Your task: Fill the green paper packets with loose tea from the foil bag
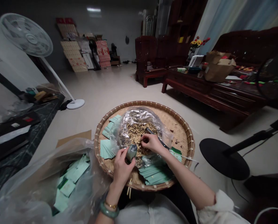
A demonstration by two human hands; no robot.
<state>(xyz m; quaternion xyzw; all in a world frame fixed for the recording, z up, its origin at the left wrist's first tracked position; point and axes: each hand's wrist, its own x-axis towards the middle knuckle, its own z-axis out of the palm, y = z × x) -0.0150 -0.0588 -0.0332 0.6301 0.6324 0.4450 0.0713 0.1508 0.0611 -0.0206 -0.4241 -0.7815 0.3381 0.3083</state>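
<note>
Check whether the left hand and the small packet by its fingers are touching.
Touching: the head view shows the left hand closed around the small packet.

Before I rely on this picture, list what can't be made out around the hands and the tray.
Head view:
- Pouch in the left hand: too small and blurred to tell how full.
- Right hand: anything between its fingertips is too small to tell.
- Green packets on the tray: any print is too small to read.
- Black fan: cut off by the right edge.
</note>
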